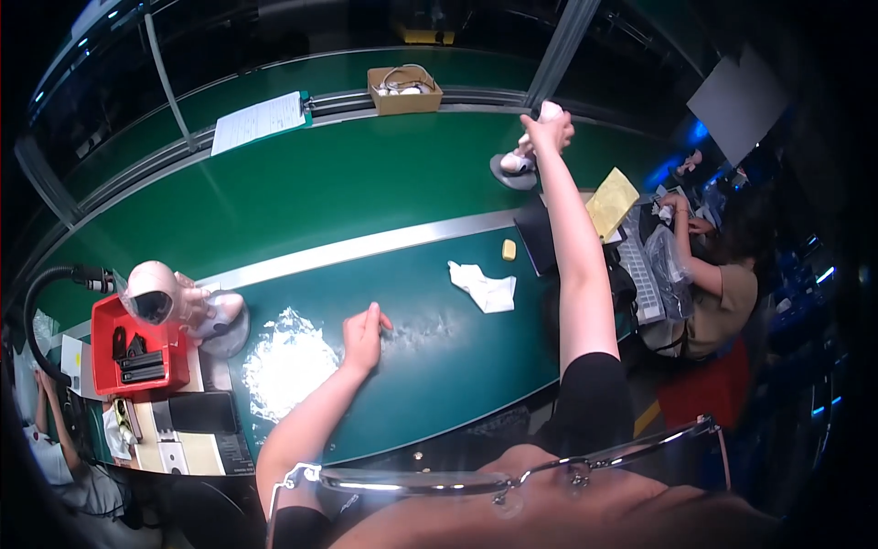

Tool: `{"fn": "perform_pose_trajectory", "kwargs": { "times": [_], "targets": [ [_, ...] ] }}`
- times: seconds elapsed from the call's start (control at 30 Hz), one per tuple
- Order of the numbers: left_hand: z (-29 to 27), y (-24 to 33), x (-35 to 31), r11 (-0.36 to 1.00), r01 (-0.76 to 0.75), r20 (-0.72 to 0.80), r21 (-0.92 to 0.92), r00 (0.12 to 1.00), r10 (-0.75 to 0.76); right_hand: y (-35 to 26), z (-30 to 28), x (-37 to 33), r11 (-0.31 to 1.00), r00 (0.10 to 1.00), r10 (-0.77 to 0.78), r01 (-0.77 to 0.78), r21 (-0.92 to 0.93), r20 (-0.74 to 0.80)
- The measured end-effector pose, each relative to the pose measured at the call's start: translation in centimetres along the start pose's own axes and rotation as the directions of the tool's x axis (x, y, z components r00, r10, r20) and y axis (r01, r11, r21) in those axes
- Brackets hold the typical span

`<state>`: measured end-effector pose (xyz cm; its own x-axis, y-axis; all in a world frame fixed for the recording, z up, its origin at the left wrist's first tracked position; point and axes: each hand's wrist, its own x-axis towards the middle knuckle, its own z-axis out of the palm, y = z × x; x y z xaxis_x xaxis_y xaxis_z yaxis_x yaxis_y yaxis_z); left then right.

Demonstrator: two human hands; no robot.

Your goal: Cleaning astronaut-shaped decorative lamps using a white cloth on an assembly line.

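Note:
My right hand (549, 134) is stretched far forward, its fingers wrapped around the upper part of a small pale pink figurine (518, 163). The figurine stands upright on a round grey base (512, 176) on the far green surface; my fingers hide most of its head. My left hand (363, 339) rests on the near green table (412, 393), fingers loosely extended, holding nothing. Beside it lies a bright, crumpled, shiny plastic sheet (291, 366). Further left, a similar pale pink figurine (190, 302) with a dark visor stands on a grey base (224, 331).
A red bin (108, 334) with black parts sits at the left, by a black hose (37, 302). A white cloth (485, 286), yellow block (508, 249) and yellow cloth (613, 203) lie rightward. Behind are a cardboard box (404, 102) and clipboard (261, 123). Co-workers sit both sides.

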<state>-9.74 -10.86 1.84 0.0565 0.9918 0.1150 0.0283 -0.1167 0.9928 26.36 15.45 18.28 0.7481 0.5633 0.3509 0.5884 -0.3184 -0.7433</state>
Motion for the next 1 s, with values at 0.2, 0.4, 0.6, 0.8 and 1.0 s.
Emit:
{"fn": "perform_pose_trajectory", "kwargs": {
  "times": [0.2,0.4,0.6,0.8,1.0],
  "targets": [
    [-0.1,-0.1,0.2,0.999,-0.031,0.004,0.026,1.000,0.031,2.0,3.8,4.4,0.978,0.978,0.206,-0.204,0.048,-0.044],
    [-0.2,0.2,0.4,0.995,-0.074,0.009,0.071,0.997,0.074,3.6,5.4,2.8,0.934,0.993,0.102,-0.076,0.349,-0.057],
    [0.0,0.4,0.3,0.991,-0.098,0.013,0.094,0.995,0.097,1.6,3.9,-1.1,0.882,0.999,0.035,-0.032,0.469,0.003],
    [0.1,0.2,0.1,0.992,-0.073,0.031,0.108,0.997,0.070,0.9,0.1,-6.5,0.630,0.889,-0.303,-0.082,0.772,0.342],
    [0.4,0.5,0.6,0.952,-0.030,-0.108,-0.305,0.994,-0.004,1.0,-9.4,-17.3,0.485,0.431,-0.606,-0.466,0.740,0.669]
  ]
}}
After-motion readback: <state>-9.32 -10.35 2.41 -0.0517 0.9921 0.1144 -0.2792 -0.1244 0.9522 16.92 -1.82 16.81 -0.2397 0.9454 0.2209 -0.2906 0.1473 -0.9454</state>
